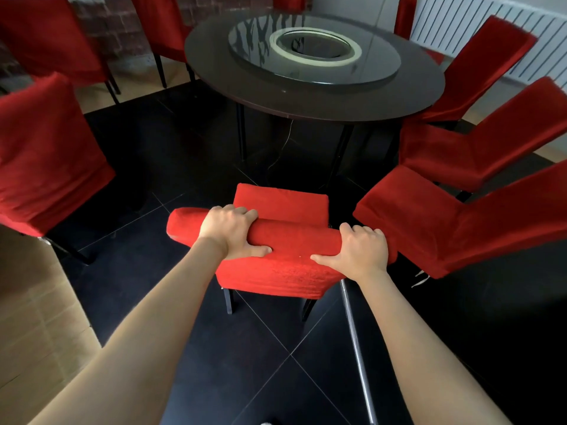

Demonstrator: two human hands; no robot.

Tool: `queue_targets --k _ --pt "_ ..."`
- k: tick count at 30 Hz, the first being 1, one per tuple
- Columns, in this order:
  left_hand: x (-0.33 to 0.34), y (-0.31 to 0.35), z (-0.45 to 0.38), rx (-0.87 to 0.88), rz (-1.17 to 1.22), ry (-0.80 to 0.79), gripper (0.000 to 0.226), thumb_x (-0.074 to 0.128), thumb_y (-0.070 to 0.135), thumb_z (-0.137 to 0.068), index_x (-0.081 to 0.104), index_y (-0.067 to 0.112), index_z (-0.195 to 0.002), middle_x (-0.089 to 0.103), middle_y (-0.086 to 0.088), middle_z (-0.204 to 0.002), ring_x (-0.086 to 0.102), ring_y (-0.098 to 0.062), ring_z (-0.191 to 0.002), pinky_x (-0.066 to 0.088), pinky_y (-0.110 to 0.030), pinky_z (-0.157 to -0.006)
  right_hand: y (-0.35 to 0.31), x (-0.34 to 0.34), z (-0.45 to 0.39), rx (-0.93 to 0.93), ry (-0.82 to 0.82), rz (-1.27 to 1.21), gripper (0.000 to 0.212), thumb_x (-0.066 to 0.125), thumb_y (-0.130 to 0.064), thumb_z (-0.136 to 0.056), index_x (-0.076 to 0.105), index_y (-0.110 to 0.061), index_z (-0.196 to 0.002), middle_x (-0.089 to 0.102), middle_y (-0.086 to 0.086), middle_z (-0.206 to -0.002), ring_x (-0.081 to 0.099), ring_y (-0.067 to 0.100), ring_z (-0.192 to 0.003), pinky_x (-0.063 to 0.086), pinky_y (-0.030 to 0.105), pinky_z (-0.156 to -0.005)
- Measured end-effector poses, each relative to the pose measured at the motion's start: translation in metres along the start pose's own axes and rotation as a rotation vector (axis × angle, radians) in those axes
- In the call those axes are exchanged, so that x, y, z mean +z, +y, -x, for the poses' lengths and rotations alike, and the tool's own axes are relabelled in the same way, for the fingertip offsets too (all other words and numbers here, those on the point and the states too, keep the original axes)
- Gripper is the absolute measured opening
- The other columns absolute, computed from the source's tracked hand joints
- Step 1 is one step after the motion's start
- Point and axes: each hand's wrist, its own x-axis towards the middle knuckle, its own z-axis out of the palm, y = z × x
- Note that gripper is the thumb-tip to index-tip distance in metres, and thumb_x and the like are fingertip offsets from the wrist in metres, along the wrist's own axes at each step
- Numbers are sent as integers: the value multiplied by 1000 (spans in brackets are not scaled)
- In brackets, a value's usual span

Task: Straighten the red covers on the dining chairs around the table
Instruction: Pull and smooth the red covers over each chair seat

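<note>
Gripping the top of a chair back, I am standing behind a dining chair dressed in a bright red fabric cover (276, 271). My left hand (231, 233) is curling over the padded top edge of the backrest, fingers draped over the far side and thumb pressing into the near face. My right hand (359, 250) is grasping the same top edge nearer its right end, fingers hooked over the far side and thumb stretched along the cloth toward the left hand. Both bare forearms are reaching in from the bottom corners of the view. Beyond the backrest, the chair's red-covered seat (282, 202) is pointing toward a round dark table (306, 101) with a glass turntable (313, 53) resting on its centre. The chair is standing well apart from the table's near edge, on glossy black floor tiles (260, 363).

Just beside my right hand, a second red-covered chair (445, 222) is sitting with its seat close to the one I am holding. Two more red-covered chairs (478, 148) are lining the table's right edge. Another red-covered chair (46, 148) is standing off to the left, its back facing me, and further red chairs are ringing the far side. A white ribbed radiator (478, 23) is running along the wall at the upper right.
</note>
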Motion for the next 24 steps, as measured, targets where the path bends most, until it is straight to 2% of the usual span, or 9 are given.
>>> queue_targets --k 9,16,21,24 --pt "6 -20 -61 -19 -13 2 97 17 93 -52 56 27 -113 60 9 -90 58 -16 -84 44 -30 -74 7 14 -59 14 -8 -19 85 38 -93 -53 59 -12 -70 57 2 -57 58 22 -55 43 33 -61" --pt "9 -34 -64 -39 -21 1 96 17 93 -51 56 25 -106 60 7 -87 57 -17 -80 46 -32 -75 -3 17 -67 -8 32 -46 83 43 -91 -53 55 -10 -66 55 4 -55 56 24 -52 40 32 -58" --pt "8 -33 -64 -33 -21 -10 95 17 92 -52 55 24 -106 59 6 -87 57 -17 -80 45 -32 -74 -2 18 -68 -30 -8 -10 88 37 -92 -56 60 -10 -77 58 4 -63 58 25 -61 40 34 -63" --pt "7 -33 -63 -23 -14 -28 94 19 92 -53 54 24 -106 59 6 -87 57 -18 -81 45 -32 -76 -1 18 -70 -27 -79 40 95 30 -94 -56 62 -12 -94 63 4 -78 61 25 -76 43 36 -70"
